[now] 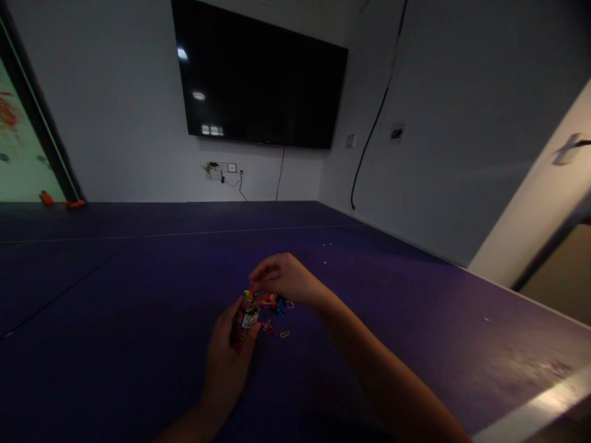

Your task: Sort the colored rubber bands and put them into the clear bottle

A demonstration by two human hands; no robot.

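Note:
My left hand (227, 354) is wrapped round a small clear container (250, 319) with a white label and coloured clips inside. Yellow clips (249, 298) show at its upper end. Right above that end, my right hand (289, 280) bends down with its fingertips pressed together; whatever is between them is too small and dark to make out. Several coloured paper clips (279, 306), red, blue and pink among them, lie loose on the purple surface (161, 289) beside the container. A yellow paper clip (285, 334) lies a little apart, nearer to me.
A wall-mounted television (263, 80) hangs beyond the surface, with sockets and plugs (224, 167) below it. A black cable (372, 135) runs down the right wall. Small orange objects (74, 203) sit at the far left edge. A white door (540, 178) stands at right.

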